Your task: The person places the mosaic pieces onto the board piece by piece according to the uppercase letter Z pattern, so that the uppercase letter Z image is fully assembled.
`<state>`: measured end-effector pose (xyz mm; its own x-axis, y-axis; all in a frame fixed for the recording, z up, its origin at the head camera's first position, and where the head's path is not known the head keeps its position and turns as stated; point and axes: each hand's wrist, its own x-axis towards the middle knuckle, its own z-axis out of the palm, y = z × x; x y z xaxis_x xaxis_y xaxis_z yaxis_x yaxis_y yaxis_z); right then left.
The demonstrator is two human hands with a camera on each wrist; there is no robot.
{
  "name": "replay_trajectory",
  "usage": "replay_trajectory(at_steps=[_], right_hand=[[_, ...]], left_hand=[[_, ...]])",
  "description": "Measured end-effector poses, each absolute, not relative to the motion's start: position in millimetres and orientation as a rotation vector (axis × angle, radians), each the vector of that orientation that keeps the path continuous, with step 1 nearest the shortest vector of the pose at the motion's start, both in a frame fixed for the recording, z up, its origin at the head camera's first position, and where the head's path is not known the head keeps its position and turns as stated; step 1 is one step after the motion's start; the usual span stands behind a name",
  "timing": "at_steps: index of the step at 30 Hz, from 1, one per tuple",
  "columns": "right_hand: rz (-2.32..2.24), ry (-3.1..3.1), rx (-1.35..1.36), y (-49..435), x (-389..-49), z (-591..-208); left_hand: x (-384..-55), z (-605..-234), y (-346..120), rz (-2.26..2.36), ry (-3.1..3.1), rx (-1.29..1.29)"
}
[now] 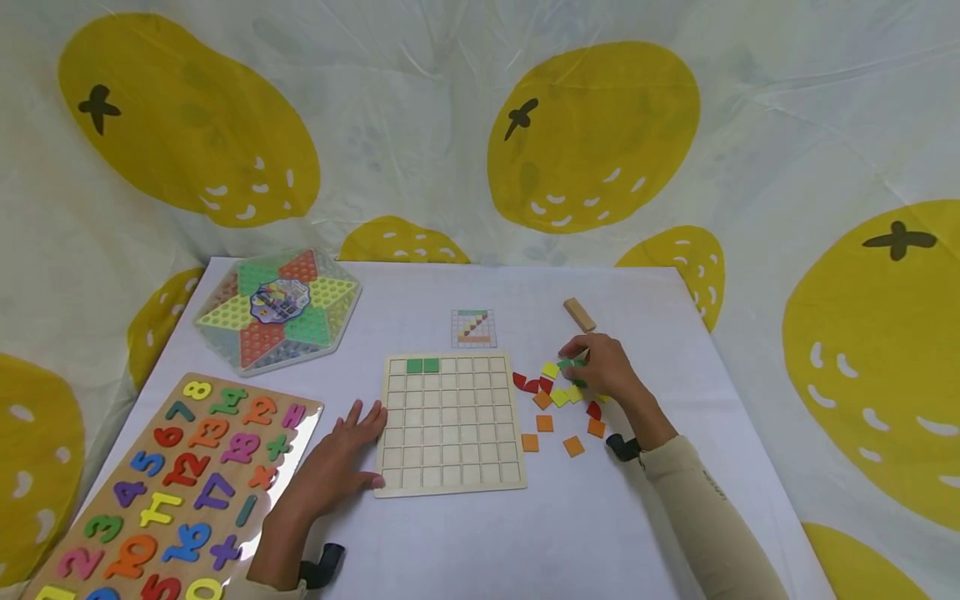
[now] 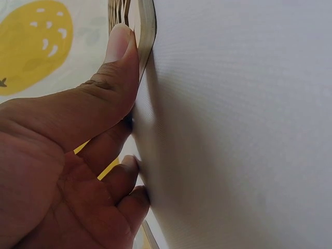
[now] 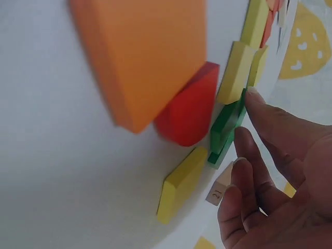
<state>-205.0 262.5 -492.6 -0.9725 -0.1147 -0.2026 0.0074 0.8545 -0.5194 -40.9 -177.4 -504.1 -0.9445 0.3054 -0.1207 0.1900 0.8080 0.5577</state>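
A wooden grid board (image 1: 450, 425) lies on the table, with two green square tiles (image 1: 423, 366) in its top row. My left hand (image 1: 341, 462) rests at the board's left edge, its fingers spread. In the left wrist view, the thumb (image 2: 119, 49) touches the board's rim (image 2: 147, 31). To the right of the board, my right hand (image 1: 603, 365) is over a loose pile of tiles. Its thumb (image 3: 259, 106) reaches the green tiles (image 3: 225, 124) in the right wrist view, with the fingers apart from the thumb; no firm pinch shows.
Yellow tiles (image 1: 560, 397), red curved pieces (image 1: 594, 411) and orange squares (image 1: 544, 423) lie scattered right of the board. Behind it is a pattern card (image 1: 474, 328); a wooden block (image 1: 579, 314) lies further right. A star-patterned game board (image 1: 279, 310) and number puzzle (image 1: 180, 492) occupy the left.
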Motion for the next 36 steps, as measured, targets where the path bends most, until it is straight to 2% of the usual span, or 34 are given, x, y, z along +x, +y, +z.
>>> replay_trajectory(at_steps=[12, 18, 36], right_hand=[[-0.690, 2.820, -0.096, 265.6, -207.4, -491.5], [-0.783, 2.856, -0.164, 259.5, -204.9, -484.8], [-1.022, 2.776, -0.430, 167.2, -201.3, -483.1]], left_hand=[[-40.8, -503.1, -176.9, 0.823, 2.784, 0.366], [-41.3, -502.6, -177.1, 0.811, 2.786, 0.366], [-42.4, -505.5, -177.1, 0.827, 2.785, 0.357]])
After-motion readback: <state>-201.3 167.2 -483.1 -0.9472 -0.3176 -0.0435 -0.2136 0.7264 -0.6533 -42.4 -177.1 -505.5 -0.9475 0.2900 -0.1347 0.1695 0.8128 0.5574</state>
